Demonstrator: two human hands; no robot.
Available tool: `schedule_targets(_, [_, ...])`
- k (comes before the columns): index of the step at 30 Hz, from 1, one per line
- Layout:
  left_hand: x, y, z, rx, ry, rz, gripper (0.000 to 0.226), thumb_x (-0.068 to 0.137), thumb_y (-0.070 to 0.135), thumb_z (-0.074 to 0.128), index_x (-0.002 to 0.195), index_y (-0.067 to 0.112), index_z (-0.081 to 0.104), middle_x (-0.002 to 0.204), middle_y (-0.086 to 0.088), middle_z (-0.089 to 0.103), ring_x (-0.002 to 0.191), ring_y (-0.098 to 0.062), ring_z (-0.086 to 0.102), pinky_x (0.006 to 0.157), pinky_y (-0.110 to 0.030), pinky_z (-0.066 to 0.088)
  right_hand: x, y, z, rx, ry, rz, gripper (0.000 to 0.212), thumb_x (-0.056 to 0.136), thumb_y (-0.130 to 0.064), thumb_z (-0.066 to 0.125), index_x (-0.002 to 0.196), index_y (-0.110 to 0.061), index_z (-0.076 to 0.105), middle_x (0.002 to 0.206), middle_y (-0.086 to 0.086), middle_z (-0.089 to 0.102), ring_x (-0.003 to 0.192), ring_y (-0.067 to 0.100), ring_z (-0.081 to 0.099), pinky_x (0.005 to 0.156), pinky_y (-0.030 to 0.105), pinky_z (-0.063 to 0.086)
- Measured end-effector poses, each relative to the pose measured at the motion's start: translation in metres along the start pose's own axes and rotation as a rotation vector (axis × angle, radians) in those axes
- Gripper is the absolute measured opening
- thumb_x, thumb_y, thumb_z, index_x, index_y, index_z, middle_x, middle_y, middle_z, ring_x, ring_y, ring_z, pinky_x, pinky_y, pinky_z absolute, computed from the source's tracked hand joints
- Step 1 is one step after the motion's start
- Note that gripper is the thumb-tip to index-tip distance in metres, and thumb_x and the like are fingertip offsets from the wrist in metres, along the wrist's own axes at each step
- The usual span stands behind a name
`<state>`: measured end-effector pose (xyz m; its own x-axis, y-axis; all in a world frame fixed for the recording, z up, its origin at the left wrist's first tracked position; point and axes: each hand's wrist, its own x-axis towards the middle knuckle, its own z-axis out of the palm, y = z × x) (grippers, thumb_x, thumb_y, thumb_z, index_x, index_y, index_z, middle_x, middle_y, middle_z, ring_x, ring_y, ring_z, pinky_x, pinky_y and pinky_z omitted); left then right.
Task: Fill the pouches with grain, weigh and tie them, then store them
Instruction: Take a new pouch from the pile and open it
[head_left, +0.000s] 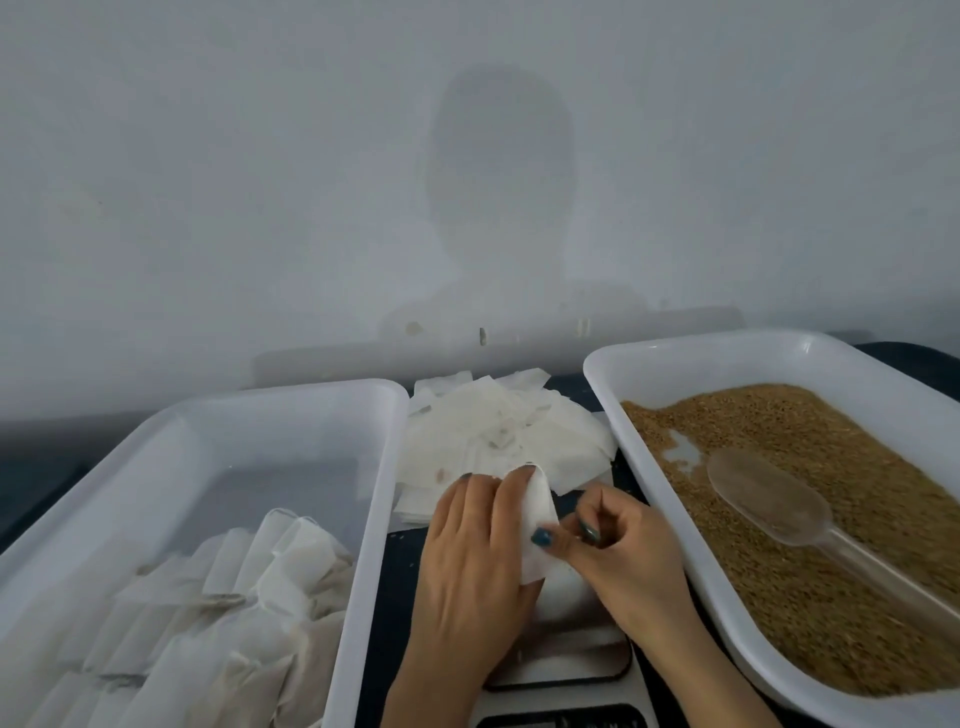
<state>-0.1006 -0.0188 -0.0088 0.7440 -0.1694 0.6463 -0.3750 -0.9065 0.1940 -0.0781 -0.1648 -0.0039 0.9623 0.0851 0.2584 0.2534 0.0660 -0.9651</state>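
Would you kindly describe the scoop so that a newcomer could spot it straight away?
Start at the white tray on the right, the one holding brown grain. The scoop lies on that grain, bowl toward the far end and handle running to the near right. It is the only clear plastic tool here; everything between the trays is white paper.

trays (613, 374): smooth glossy white plastic | pouches (537, 525): thin matt paper-like | scoop (769, 499): clear plastic | grain (831, 597): rough
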Motion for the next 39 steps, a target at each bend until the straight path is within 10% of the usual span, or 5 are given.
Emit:
schedule_targets(11, [-0.001, 0.003, -0.006, 0.073, -0.095, -0.056, 0.046, 0.083, 0.022, 0.039, 0.124, 0.013, 0.059, 0.101, -0.002, 0.057, 0.089, -0.017, 0.057, 0.082, -0.031, 0.051, -0.007, 0.009, 0.002, -0.478, 0.061, -0.329, 0.024, 0.077, -0.059, 0.066, 0.092, -0.041, 0.063, 0.071, -0.015, 0.059, 0.071, 0.009, 0.059, 0.061, 0.014, 0.042])
schedule_targets(27, [-0.003, 0.006, -0.009, -0.16, -0.052, -0.201, 0.049, 0.08, 0.014, 0.051, 0.129, 0.02, 0.046, 0.108, 0.002, 0.053, 0.094, -0.018, 0.054, 0.081, -0.036, 0.05, -0.008, 0.003, 0.001, -0.712, -0.001, -0.772, 0.039, 0.085, -0.058, 0.07, 0.088, -0.02, 0.076, 0.105, -0.013, 0.068, 0.102, 0.013, 0.057, 0.087, 0.025, 0.047])
schedule_targets(39, [0.003, 0.002, -0.014, -0.445, -0.198, -0.281, 0.052, 0.071, 0.03, 0.062, 0.123, 0.029, 0.057, 0.114, 0.023, 0.06, 0.108, 0.002, 0.054, 0.088, -0.016, 0.046, -0.007, 0.007, 0.001, -0.724, -0.02, -0.629, 0.026, 0.098, -0.053, 0.047, 0.093, -0.027, 0.048, 0.119, -0.003, 0.062, 0.109, 0.008, 0.054, 0.084, 0.036, 0.053])
